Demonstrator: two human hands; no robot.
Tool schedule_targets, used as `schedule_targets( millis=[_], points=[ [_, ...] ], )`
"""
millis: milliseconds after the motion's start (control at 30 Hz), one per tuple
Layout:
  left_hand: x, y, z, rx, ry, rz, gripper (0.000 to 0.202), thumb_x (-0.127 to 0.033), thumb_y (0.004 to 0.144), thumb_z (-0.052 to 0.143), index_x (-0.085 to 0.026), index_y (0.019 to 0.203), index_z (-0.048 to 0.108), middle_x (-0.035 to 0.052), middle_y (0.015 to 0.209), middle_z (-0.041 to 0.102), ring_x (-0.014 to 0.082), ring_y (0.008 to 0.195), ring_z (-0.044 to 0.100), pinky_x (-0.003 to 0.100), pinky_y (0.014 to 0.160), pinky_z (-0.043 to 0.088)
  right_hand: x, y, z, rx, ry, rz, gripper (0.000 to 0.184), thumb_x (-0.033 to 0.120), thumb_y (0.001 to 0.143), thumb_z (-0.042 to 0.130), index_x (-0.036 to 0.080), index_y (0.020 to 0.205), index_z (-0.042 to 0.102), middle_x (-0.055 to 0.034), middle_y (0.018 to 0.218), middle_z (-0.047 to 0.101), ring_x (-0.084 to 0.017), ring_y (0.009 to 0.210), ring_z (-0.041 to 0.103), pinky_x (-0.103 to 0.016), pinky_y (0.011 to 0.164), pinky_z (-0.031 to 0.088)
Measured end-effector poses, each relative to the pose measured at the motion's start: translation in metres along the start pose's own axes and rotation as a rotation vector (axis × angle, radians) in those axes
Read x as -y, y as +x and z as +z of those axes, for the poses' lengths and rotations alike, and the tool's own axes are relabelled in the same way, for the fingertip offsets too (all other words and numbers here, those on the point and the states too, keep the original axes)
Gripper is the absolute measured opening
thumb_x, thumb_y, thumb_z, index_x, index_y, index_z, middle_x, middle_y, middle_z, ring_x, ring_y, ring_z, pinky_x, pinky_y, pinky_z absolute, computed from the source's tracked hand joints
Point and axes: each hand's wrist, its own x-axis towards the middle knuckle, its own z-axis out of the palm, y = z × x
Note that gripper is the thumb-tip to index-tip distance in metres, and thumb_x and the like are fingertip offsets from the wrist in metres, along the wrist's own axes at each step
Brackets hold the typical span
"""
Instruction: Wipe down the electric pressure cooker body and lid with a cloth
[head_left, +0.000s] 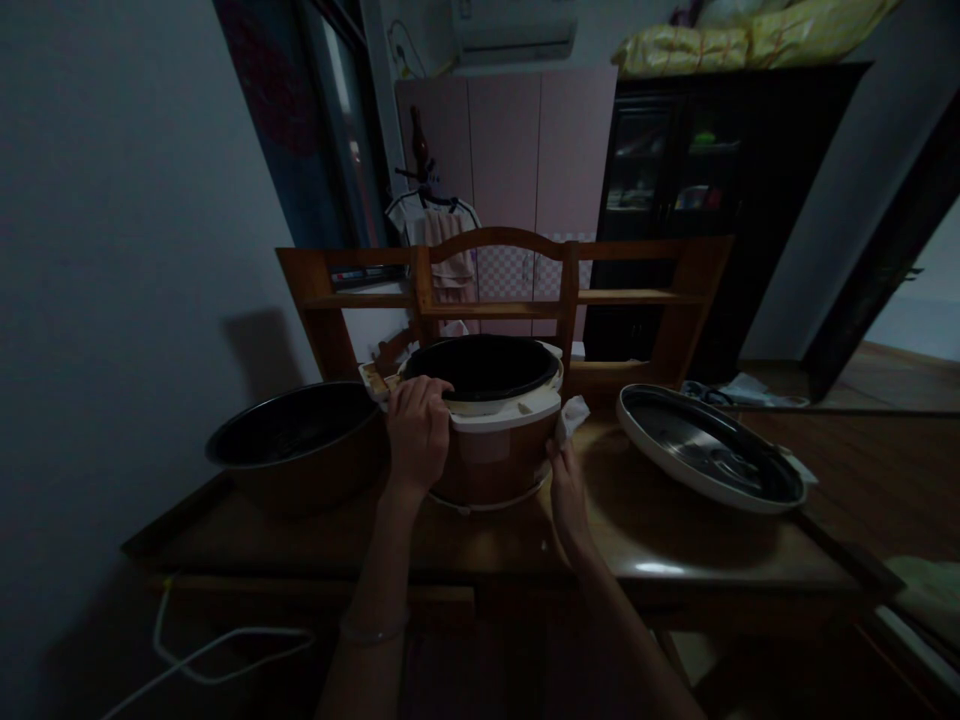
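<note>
A rice cooker body point(495, 455) with a white rim and brownish side stands on the wooden desk, its dark inside facing up. My left hand point(418, 430) is closed over the front left of its rim. On the cooker's right side, my right hand point(568, 490) holds a crumpled white tissue point(573, 418) up against the wall; part of the fingers is hidden. The dark inner pot point(300, 480) rests to the left of the cooker. To the right lies the round lid point(712, 450), its metal inner face turned up.
A wooden shelf rack point(495, 310) rises along the back of the desk point(615, 540). The wall point(135, 250) is close on the left. A white cable point(225, 635) hangs below the desk's left front edge. Pink cupboards point(506, 150) and a dark cabinet point(675, 240) stand farther back.
</note>
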Motion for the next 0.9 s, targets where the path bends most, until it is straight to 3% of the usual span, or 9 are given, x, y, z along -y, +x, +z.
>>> schedule_targets(
  millis=[267, 433, 533, 633, 833, 900],
  points=[
    [-0.001, 0.000, -0.001, 0.006, -0.001, 0.005, 0.042, -0.028, 0.101, 0.017, -0.021, 0.100, 0.059, 0.0073, 0.101, 0.063, 0.0236, 0.105, 0.055, 0.043, 0.105, 0.035, 0.006, 0.002, 0.000, -0.006, -0.021, 0.001, 0.052, 0.048, 0.099, 0.048, 0.024, 0.145, 0.052, -0.0050, 0.145, 0.058, -0.024, 0.134, 0.051, -0.041, 0.114, 0.034],
    [-0.001, 0.000, -0.001, -0.006, -0.017, -0.001, 0.044, -0.030, 0.101, 0.018, -0.021, 0.100, 0.060, 0.0077, 0.101, 0.064, 0.0239, 0.105, 0.056, 0.043, 0.104, 0.037, 0.015, 0.004, -0.008, -0.052, -0.158, -0.057, 0.044, 0.047, 0.098, 0.046, 0.019, 0.127, 0.064, -0.0077, 0.119, 0.071, -0.024, 0.107, 0.064, -0.035, 0.093, 0.046],
    [-0.002, -0.001, -0.005, 0.008, -0.070, -0.006, 0.046, -0.028, 0.101, 0.017, -0.021, 0.105, 0.062, 0.0075, 0.106, 0.066, 0.0228, 0.109, 0.056, 0.043, 0.107, 0.036, 0.020, 0.001, -0.017, -0.110, -0.250, -0.096, 0.039, 0.045, 0.098, 0.047, 0.018, 0.116, 0.067, -0.0083, 0.106, 0.073, -0.025, 0.096, 0.064, -0.034, 0.086, 0.046],
    [-0.002, -0.003, -0.011, 0.037, -0.123, -0.002, 0.049, -0.026, 0.101, 0.016, -0.021, 0.112, 0.064, 0.0071, 0.118, 0.066, 0.0209, 0.120, 0.055, 0.044, 0.115, 0.033, 0.027, -0.003, -0.026, -0.133, -0.285, -0.143, 0.039, 0.046, 0.098, 0.047, 0.017, 0.115, 0.068, -0.0096, 0.106, 0.073, -0.027, 0.100, 0.064, -0.035, 0.088, 0.046],
    [-0.004, 0.000, -0.026, 0.141, -0.178, 0.038, 0.053, -0.027, 0.103, 0.014, -0.023, 0.134, 0.057, 0.0044, 0.141, 0.058, 0.0182, 0.139, 0.045, 0.048, 0.124, 0.023, 0.041, -0.010, -0.061, 0.094, -0.507, -0.236, 0.039, 0.048, 0.097, 0.054, 0.020, 0.120, 0.068, -0.0120, 0.116, 0.073, -0.031, 0.108, 0.067, -0.041, 0.092, 0.049],
    [-0.010, -0.004, -0.031, 0.094, -0.161, 0.047, 0.052, -0.029, 0.103, 0.016, -0.023, 0.140, 0.052, 0.0058, 0.149, 0.051, 0.0195, 0.144, 0.039, 0.050, 0.125, 0.022, 0.039, -0.014, -0.078, 0.180, -0.690, -0.333, 0.041, 0.046, 0.097, 0.054, 0.022, 0.129, 0.066, -0.0121, 0.128, 0.069, -0.033, 0.120, 0.062, -0.047, 0.103, 0.045]
  ],
)
